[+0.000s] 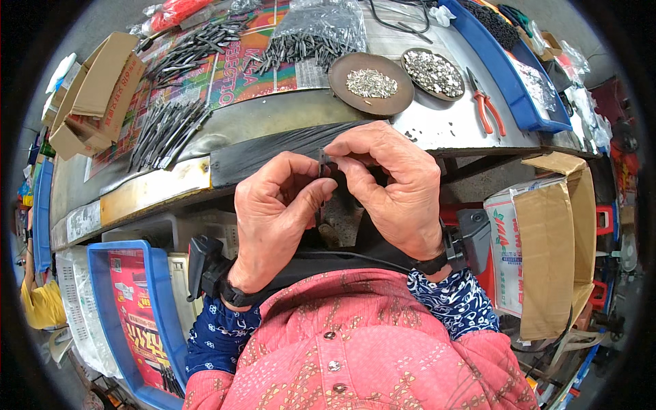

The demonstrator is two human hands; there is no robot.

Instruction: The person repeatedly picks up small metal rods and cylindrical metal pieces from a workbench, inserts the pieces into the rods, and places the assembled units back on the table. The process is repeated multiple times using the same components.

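Observation:
My left hand (273,212) is closed, pinching a thin dark strip-like part (322,162) upright between thumb and fingers. My right hand (395,181) meets it at the upper end, thumb and forefinger pinched there; whether a small piece sits between those fingertips is hidden. Both hands are just in front of the table edge. Beyond them, a brown round dish (337,87) holds small metal pins (372,83). Beside it, a smaller dish (462,90) bears tiny silvery pieces (432,71). Similar black parts (169,134) lie fanned out at the left.
Red-handled pliers (486,113) rest right of the dishes. More black parts (294,52) spill from a clear bag (328,19). A long blue tray (502,72) borders the table's right. Cardboard boxes (102,85) (557,253) stand at both sides; a blue bin (160,294) is lower left.

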